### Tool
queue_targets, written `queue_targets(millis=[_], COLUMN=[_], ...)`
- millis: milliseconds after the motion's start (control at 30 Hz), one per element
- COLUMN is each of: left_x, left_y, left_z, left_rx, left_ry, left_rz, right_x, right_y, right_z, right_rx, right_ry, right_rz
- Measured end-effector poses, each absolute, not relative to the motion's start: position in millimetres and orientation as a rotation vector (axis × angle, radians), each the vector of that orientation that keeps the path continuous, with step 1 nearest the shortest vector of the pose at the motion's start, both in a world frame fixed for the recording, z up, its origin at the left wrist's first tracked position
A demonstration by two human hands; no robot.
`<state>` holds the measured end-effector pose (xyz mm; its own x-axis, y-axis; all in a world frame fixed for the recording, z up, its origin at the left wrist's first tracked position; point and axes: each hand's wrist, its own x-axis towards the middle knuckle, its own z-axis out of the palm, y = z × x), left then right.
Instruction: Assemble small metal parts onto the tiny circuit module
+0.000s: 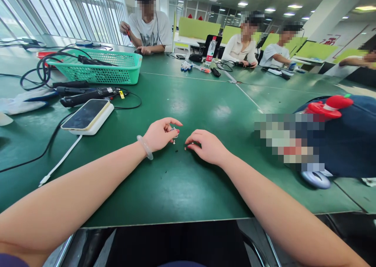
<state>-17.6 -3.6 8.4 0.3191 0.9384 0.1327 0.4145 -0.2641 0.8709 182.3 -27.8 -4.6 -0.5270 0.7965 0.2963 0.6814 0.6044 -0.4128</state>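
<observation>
Over the green table [164,196], my left hand [160,134] pinches a small silvery metal piece [174,133] between thumb and fingers. Part of it dangles below the fingertips, and its exact kind is too small to make out. My right hand [208,146] is close by on the right, thumb and index finger drawn together low over the tabletop. A tiny coppery bit [185,148] shows at those fingertips; whether it is gripped or only touched is unclear. Between the hands lies a tiny dark bit [176,151] on the table.
On the left are a phone [86,114] on a white block, black cabled tools [88,96], white gloves [26,102] and a green basket [111,71]. A dark blue bag [346,141] and a mouse [315,179] lie right. People sit beyond, near a water bottle [210,52].
</observation>
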Motion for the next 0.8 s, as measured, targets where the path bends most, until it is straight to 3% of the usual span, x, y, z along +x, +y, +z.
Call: queue_targets(millis=[567,800], left_x=[-17,-16], left_y=[4,-2], left_z=[-4,0], left_rx=[1.621,1.867], left_ry=[1.203,1.209], left_rz=[0.855,0.751], right_x=[172,169], right_y=[-26,-29], right_z=[-13,-10], right_rx=[-1.232,-1.248], right_ry=[-2.525,-2.263], right_rz=[0.144,0.203])
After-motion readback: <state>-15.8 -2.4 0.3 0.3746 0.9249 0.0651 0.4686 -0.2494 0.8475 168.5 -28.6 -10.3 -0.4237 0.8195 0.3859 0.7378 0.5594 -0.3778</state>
